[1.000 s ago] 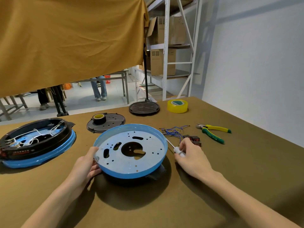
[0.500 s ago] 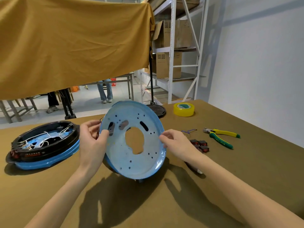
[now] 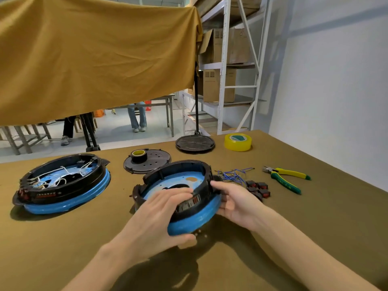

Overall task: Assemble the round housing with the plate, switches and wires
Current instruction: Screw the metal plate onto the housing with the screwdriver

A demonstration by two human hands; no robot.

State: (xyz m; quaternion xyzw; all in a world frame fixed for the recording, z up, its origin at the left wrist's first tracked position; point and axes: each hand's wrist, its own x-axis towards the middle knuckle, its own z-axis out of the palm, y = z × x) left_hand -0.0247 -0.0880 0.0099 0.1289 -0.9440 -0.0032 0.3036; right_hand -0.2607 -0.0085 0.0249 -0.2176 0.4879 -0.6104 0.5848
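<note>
Olive-brown cloth table [image 3: 315, 238], white wall on one side, mustard curtain [image 3: 94, 59] hanging behind. Round housing [image 3: 178, 192], black ring on blue base with blue plate inside, sits mid-table, near edge tilted up off the cloth. Left hand [image 3: 159, 219] grips housing's near rim, fingers [image 3: 178, 193] spread flat over the black ring, thumb under the blue edge. Right hand [image 3: 235, 200] holds housing's right side, fingers loosely curved around the rim, thumb on top of the ring. Blue wires [image 3: 233, 175] just right of housing, red-black switches [image 3: 258, 189] next to them, touching nothing else. Yellow-green pliers [image 3: 285, 177] farther right of housing. Black perforated disc [image 3: 153, 164] with small tape roll [image 3: 139, 155] just behind housing. Yellow tape roll [image 3: 237, 142] and black round cover [image 3: 195, 143] farther behind. Second, wired housing [image 3: 60, 183] well left.
</note>
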